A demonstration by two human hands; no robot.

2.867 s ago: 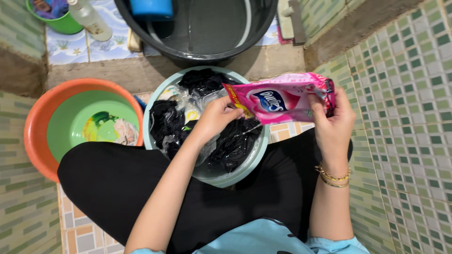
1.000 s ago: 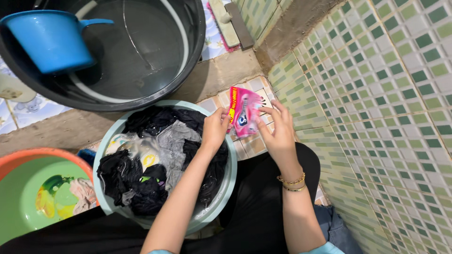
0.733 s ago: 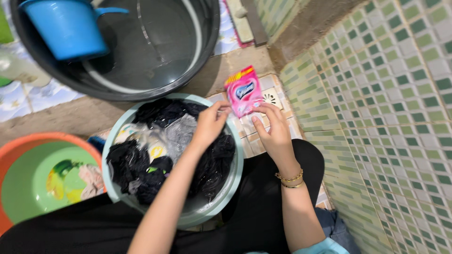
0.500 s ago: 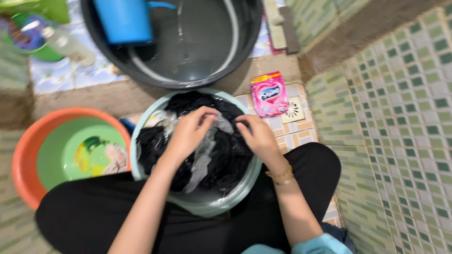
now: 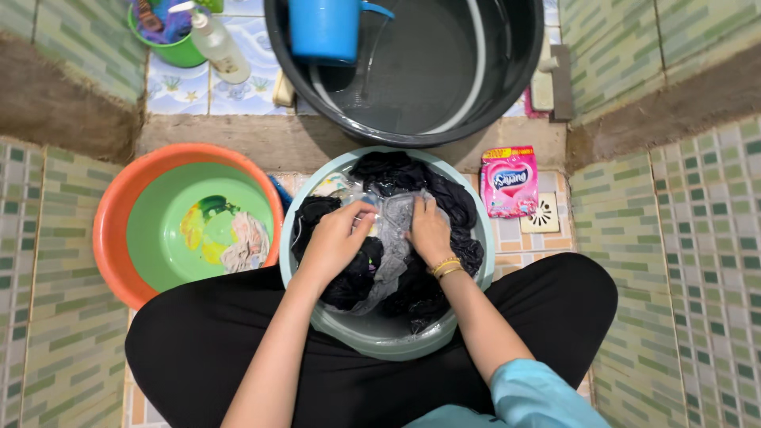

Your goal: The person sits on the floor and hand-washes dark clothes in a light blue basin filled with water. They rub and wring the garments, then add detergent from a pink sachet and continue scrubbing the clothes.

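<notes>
A: Both our hands are in the pale basin [image 5: 476, 261], centre of frame. Left hand [image 5: 337, 238] is closed on wet cloth, fingers curled into the grey garment [image 5: 394, 230].

B: And the right hand [image 5: 428, 230]?

A: Fingers bent, pressing down on the same grey piece, gripping a fold. Hands sit side by side, nearly touching, the garment between and under them.

B: How does it lie?

A: Long axis runs from upper centre down toward lower left of the basin, dark clothes [image 5: 444, 198] all round it. Both hands equally near.

B: Around it?

A: Pink sachet [image 5: 509, 181] on the floor right of the basin, apart. Orange tub [image 5: 111, 230] at left, black tub [image 5: 444, 71] with blue dipper [image 5: 323, 28] at top.
</notes>
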